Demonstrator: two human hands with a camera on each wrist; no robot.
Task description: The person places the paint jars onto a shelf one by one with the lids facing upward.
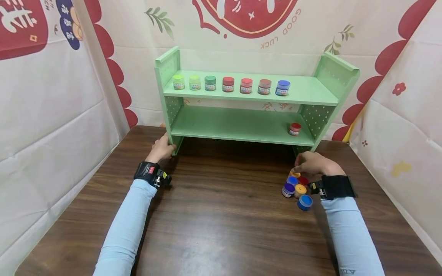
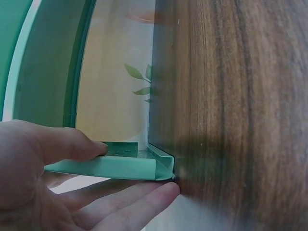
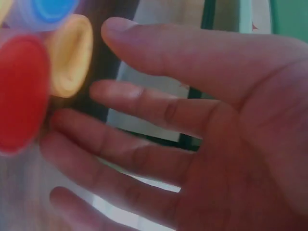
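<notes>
My left hand (image 1: 160, 149) grips the foot of the left side panel of a light green two-tier shelf (image 1: 238, 122). In the left wrist view the thumb lies on one side of the panel's edge (image 2: 106, 167), the fingers on the other. By the shelf's right foot, my right hand (image 1: 317, 163) hovers over a cluster of small paint jars, its fingers spread. An orange-lidded jar (image 3: 72, 57) is nearest the fingertips, and a red-lidded jar (image 3: 21, 94) lies beside it. Also in the cluster are a purple-lidded jar (image 1: 288, 190), a yellow-lidded jar (image 1: 300, 190) and blue-lidded jars (image 1: 305, 202).
Along the upper tier stands a row of several jars, from a light green jar (image 1: 178, 82) to a blue jar (image 1: 282, 87). One red jar (image 1: 294, 129) sits at the lower tier's right end. Printed cloth (image 1: 62, 126) surrounds the brown wooden table (image 1: 207, 214).
</notes>
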